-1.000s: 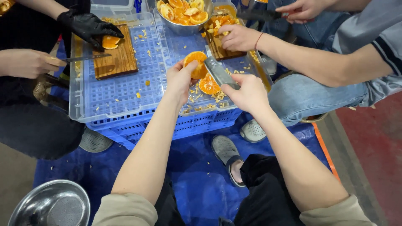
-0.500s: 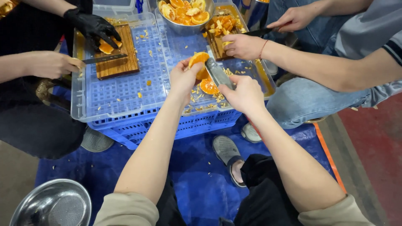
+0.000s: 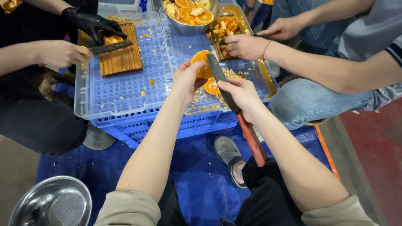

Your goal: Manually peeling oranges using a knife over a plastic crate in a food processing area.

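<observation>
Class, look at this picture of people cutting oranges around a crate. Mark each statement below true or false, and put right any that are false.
1. The left hand holds an orange piece. True.
2. The right hand grips a cleaver with a red handle. True.
3. The metal bowl on the floor is full of orange pieces. False: it looks empty; the cut pieces fill the bowl of orange pieces at the far end.
4. The black-gloved hand belongs to the person wearing the camera. False: it is a co-worker's, steadying fruit on a wooden board.
5. The work surface is a clear plastic tray over a blue crate. True.
</observation>
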